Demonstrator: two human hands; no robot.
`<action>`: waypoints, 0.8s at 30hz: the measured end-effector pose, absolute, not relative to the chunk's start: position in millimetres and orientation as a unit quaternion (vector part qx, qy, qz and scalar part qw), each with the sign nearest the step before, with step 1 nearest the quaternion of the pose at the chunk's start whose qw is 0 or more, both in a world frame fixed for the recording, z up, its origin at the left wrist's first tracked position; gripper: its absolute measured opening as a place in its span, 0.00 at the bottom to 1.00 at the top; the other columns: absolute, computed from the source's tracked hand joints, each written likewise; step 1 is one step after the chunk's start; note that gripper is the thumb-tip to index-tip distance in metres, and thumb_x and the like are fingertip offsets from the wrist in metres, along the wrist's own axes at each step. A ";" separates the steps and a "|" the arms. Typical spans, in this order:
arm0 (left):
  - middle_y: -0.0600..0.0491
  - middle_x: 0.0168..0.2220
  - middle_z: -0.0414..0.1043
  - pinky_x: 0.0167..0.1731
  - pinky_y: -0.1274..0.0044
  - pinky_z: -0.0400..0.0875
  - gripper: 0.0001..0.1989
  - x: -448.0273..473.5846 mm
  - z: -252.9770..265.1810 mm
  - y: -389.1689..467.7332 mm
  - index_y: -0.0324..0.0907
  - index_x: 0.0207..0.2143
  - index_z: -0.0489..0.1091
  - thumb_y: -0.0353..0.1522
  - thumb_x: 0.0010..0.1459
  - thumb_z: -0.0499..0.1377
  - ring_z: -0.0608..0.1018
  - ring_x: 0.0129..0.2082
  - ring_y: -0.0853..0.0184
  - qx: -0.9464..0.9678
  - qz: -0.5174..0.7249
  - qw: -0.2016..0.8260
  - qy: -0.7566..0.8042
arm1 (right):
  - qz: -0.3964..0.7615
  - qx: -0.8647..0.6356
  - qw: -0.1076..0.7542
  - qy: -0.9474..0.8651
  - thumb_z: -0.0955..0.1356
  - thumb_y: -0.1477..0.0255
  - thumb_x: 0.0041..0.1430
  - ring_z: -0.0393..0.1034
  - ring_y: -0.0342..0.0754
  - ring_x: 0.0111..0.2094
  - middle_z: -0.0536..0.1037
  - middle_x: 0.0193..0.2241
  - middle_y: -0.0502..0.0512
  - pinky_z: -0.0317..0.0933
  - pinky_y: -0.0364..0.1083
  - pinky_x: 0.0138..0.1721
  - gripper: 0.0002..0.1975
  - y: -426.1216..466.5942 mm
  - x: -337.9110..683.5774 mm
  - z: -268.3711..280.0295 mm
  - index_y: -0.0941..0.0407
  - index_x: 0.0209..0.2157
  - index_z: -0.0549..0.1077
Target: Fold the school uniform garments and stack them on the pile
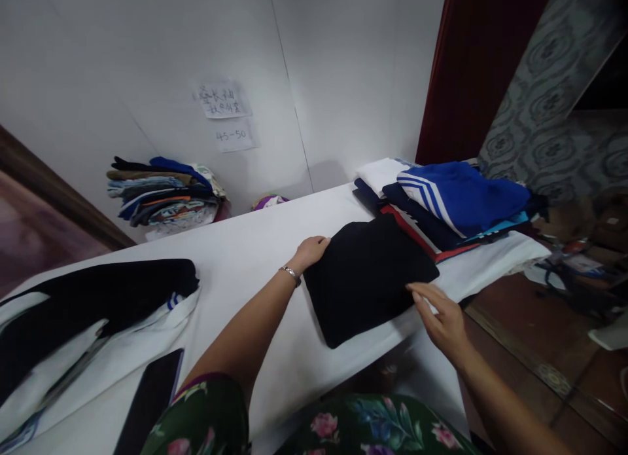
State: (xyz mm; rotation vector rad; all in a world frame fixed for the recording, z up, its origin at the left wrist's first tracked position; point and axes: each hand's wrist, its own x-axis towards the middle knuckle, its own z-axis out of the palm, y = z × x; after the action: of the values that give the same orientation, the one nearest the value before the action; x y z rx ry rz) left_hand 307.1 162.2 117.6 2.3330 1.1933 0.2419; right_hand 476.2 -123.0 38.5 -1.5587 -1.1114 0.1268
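Note:
A folded black garment lies flat on the white-covered table in front of me. At its upper left edge is my left hand, with a silver bracelet at the wrist; its fingers are closed on the cloth. My right hand is at the garment's right edge, thumb and fingertips pinched together on the cloth. The undersides of both grips are hidden.
Folded clothes, with a blue striped garment on top, lie at the back right. Black clothing and white clothing lie left, near a dark phone. A clothes stack stands by the wall under paper signs.

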 end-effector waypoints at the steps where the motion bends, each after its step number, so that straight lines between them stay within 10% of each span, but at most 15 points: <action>1: 0.45 0.47 0.76 0.47 0.72 0.65 0.22 309.8 115.9 167.3 0.41 0.41 0.75 0.45 0.61 0.48 0.75 0.48 0.56 0.857 0.082 0.262 0.437 | 0.148 -0.660 0.606 -0.420 0.67 0.58 0.58 0.75 0.55 0.37 0.80 0.36 0.59 0.69 0.55 0.41 0.16 -131.0 468.4 37.2 0.54 0.41 0.77; 7: 0.46 0.34 0.78 0.35 0.74 0.68 0.23 332.3 115.4 180.2 0.40 0.26 0.74 0.52 0.51 0.57 0.78 0.36 0.58 0.843 0.050 0.328 0.424 | 0.523 -0.556 0.613 -0.203 0.70 0.50 0.50 0.74 0.49 0.27 0.80 0.35 0.58 0.65 0.44 0.20 0.25 -130.1 439.5 35.4 0.55 0.41 0.74; 16: 0.54 0.29 0.73 0.28 0.78 0.66 0.19 333.3 104.5 185.0 0.42 0.29 0.68 0.49 0.54 0.57 0.74 0.30 0.67 0.802 0.181 0.389 0.417 | 0.494 -0.601 0.581 -0.240 0.65 0.46 0.53 0.59 0.39 0.12 0.73 0.12 0.56 0.51 0.42 0.19 0.32 -86.3 439.7 28.4 0.59 0.12 0.71; 24: 0.52 0.27 0.72 0.31 0.75 0.65 0.13 337.3 76.2 197.7 0.42 0.24 0.65 0.41 0.53 0.60 0.73 0.31 0.64 0.793 0.142 0.342 0.483 | 0.504 -0.569 0.609 -0.226 0.66 0.48 0.53 0.61 0.43 0.15 0.70 0.13 0.49 0.52 0.43 0.18 0.25 -92.5 439.6 21.6 0.56 0.20 0.72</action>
State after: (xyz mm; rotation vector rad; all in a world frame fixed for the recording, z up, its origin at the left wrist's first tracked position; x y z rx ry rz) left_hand 337.3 197.7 76.2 2.0632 1.2561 0.3685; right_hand 439.6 -92.5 21.6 -1.3146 -0.5211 1.1649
